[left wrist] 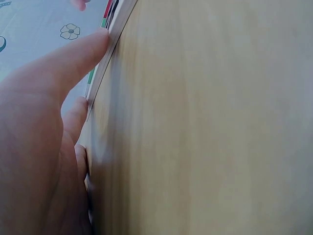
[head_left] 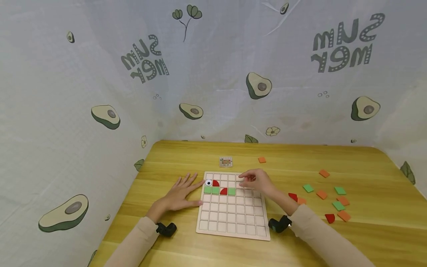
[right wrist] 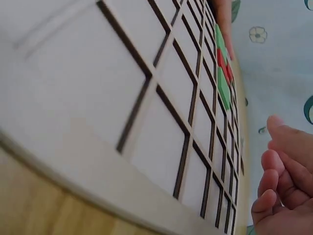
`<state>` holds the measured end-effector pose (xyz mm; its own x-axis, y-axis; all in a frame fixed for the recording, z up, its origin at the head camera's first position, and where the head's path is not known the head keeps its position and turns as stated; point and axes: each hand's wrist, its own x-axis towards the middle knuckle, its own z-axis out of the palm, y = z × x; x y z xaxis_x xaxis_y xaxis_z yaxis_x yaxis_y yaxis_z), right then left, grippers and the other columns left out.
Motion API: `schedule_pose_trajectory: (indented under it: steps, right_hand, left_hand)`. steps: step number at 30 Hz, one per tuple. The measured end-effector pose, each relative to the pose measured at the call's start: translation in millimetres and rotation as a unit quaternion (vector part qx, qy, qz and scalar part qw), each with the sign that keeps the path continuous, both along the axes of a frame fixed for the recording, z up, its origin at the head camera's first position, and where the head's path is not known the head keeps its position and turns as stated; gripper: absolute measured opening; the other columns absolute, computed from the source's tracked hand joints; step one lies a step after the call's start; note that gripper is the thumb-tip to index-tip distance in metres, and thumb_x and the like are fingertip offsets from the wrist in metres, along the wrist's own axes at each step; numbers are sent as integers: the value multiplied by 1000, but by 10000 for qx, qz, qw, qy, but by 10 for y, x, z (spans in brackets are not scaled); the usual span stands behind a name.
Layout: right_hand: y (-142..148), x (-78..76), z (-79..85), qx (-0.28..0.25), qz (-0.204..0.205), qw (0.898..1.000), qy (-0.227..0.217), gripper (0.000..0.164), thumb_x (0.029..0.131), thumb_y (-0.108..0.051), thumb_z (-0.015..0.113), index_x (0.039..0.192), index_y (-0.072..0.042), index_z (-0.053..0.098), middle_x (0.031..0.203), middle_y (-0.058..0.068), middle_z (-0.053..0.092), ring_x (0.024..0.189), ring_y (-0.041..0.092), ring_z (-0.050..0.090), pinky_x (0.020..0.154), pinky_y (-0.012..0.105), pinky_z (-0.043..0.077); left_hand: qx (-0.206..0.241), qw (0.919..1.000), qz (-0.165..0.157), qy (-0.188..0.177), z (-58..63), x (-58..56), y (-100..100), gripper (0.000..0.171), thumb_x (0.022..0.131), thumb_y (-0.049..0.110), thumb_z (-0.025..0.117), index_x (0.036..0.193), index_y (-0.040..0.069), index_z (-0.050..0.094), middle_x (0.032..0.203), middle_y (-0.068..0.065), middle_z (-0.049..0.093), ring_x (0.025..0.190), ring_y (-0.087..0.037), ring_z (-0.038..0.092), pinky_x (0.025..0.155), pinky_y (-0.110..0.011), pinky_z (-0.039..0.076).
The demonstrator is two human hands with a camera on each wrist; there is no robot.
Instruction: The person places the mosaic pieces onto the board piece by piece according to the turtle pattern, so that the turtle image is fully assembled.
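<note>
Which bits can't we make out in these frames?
- Print on the small rectangular picture card: too small, head view.
- Squares of the pale wooden grid board beneath the right hand: covered by it, head view.
- Full outline of the flat orange tile: partly behind the bare right forearm, head view.
- Board's top face: edge-on, partly behind the left hand, left wrist view.
- Right hand's remainder: cut by right edge, right wrist view.
</note>
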<state>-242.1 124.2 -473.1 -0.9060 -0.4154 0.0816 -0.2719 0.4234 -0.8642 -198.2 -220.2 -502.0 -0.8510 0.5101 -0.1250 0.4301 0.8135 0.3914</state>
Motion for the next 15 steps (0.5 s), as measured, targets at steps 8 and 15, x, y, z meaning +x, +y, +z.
schedule_pose_trajectory:
  steps: [8, 15]
  right_hand:
    - [309, -309, 17, 165, -328, 9992, 158, 28, 87, -3, 77, 111, 10, 71, 80, 5, 60, 73, 19, 51, 57, 21, 42]
    - [498, -518, 0, -16, -615, 9981, 9, 35, 89, -4, 75, 118, 13, 66, 86, 13, 62, 74, 23, 52, 54, 27, 45]
  left_hand:
    - [-21, 10000, 9, 30, -20, -8, -11, 82, 91, 72, 48, 160, 36, 20, 167, -3, 1, 151, -27, -6, 119, -54, -4]
    - [-5, 10000, -13, 60, -26, -18, -14, 82, 92, 72, 49, 160, 35, 20, 167, -4, 1, 151, -28, -6, 119, -54, -4]
